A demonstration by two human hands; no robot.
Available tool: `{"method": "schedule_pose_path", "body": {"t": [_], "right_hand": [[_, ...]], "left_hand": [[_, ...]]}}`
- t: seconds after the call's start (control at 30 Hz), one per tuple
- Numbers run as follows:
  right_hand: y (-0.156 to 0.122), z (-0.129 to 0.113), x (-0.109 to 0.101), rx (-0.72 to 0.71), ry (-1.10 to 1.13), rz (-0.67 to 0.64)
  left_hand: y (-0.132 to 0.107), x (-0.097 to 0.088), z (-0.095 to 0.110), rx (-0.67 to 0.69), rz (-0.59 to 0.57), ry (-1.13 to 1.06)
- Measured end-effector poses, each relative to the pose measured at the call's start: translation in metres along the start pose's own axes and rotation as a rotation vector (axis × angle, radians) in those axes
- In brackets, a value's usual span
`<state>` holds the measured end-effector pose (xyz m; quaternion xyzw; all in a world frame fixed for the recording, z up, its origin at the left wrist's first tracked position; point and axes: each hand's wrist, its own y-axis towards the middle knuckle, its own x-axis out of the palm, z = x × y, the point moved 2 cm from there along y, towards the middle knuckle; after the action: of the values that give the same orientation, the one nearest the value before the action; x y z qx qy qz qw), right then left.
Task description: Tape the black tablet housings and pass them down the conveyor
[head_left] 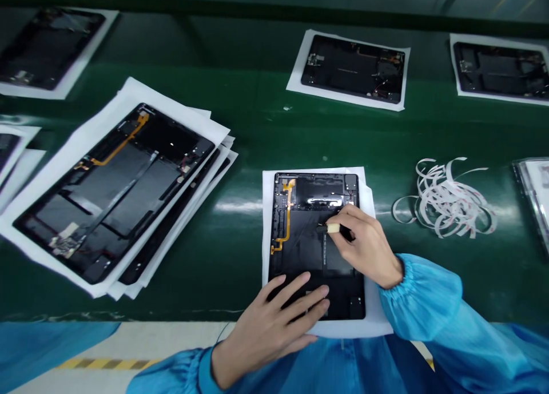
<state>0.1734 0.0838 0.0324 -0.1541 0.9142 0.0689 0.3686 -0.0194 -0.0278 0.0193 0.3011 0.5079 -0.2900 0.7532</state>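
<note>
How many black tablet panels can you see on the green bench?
7 show: three along the far side, one nearest the person, two in the left pile, one at the left edge. More may hide in the pile.

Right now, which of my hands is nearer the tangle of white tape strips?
Right hand: on the black tablet panel, left of the strips. Left hand: farther, on the panel's lower part.

The left hand [270, 325] lies palm down, its fingers [300, 297] spread and nearly flat, reaching up and to the right. Just beyond those fingertips the right hand [362, 248] curls inward, its fingers pinched on a small object [330, 229] that is hard to make out from this view. Gathered blue sleeves [422, 297] cover both arms.
</note>
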Motion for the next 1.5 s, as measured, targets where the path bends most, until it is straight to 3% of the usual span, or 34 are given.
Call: {"method": "schedule_pose_path", "body": {"t": [1.07,1.4,1.5], "right_hand": [[-0.005,0.004,0.008,-0.058,-0.023,0.066],[-0.004,0.002,0.009,-0.084,-0.076,0.051],[-0.006,0.002,0.008,-0.086,-0.065,0.063]], "left_hand": [[0.002,-0.001,-0.001,0.012,0.008,-0.022],[0.002,-0.008,-0.005,0.143,-0.067,0.068],[-0.005,-0.006,-0.005,0.112,-0.083,0.074]]}}
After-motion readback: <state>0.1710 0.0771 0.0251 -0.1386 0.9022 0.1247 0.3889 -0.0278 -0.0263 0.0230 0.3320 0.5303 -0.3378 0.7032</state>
